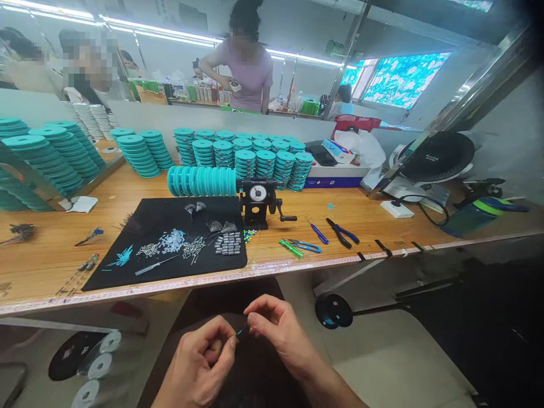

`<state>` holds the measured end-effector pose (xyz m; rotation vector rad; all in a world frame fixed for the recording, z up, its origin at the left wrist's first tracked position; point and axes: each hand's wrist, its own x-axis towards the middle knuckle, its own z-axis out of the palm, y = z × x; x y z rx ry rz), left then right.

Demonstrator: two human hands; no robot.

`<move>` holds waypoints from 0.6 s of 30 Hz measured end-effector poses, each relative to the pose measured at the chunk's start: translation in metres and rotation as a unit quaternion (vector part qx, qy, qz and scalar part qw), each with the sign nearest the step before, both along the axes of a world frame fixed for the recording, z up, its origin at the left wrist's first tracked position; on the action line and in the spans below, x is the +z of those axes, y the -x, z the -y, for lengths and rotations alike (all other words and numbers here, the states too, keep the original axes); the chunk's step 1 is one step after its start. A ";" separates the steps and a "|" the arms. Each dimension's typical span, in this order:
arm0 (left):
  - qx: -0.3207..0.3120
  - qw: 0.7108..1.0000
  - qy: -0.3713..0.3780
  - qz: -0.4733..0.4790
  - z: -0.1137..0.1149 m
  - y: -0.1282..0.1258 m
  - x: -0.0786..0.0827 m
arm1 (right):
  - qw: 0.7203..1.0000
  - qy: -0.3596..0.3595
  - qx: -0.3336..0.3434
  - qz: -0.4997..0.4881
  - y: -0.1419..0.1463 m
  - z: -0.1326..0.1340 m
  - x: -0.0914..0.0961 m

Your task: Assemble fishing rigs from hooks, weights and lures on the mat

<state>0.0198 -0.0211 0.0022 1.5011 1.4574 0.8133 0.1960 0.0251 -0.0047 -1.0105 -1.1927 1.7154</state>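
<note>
While both are raised over the lap, below the bench edge, the left hand (199,360) and right hand (276,331) sit close together, thumbs and forefingers pinched, with a tiny turquoise-tipped piece (239,332) in the narrow gap between them; which hand grips it, I cannot tell. Holding it this high probably brings it close to the eyes. At 12 o'clock, on the wooden workbench (127,289), a black mat (165,277) keeps small parts in separate heaps, likely so each kind stays easy to pick out, with grey lead sinkers (227,243) lined up at its right. No bin holds them. Just past it, teal spools (202,181) sit in a row on a rod beside a dial counter (257,194), with stacked teal spools (255,153) behind. At 1 o'clock, blue-handled pliers (342,232) lie within reach near a green-handled tool (291,247). At 2 o'clock stands a green-and-blue bottle (480,212), its contents unseen. White discs (100,362) lie low at 8 o'clock.
</note>
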 end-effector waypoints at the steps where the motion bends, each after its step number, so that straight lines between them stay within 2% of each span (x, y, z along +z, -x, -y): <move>1: 0.006 1.000 -0.001 0.005 0.000 0.000 0.000 | 1.000 -0.018 -0.002 0.017 0.000 0.000 0.001; 5: 0.028 0.998 0.018 0.054 0.001 -0.002 0.000 | 0.989 -0.118 -0.028 0.087 0.000 0.004 0.005; 8: 0.013 0.996 0.048 0.080 0.001 -0.002 0.001 | 0.967 -0.203 -0.075 0.137 0.002 0.010 0.008; 10: 0.003 0.996 0.056 0.074 0.000 -0.001 0.002 | 0.955 -0.235 -0.099 0.149 0.003 0.014 0.009; 13: 0.003 0.996 0.052 0.071 0.000 -0.001 0.002 | 0.953 -0.245 -0.116 0.133 0.005 0.019 0.005; 18: 0.005 0.997 -0.001 0.081 0.002 -0.003 0.006 | 0.962 -0.212 -0.140 0.099 0.006 0.022 0.001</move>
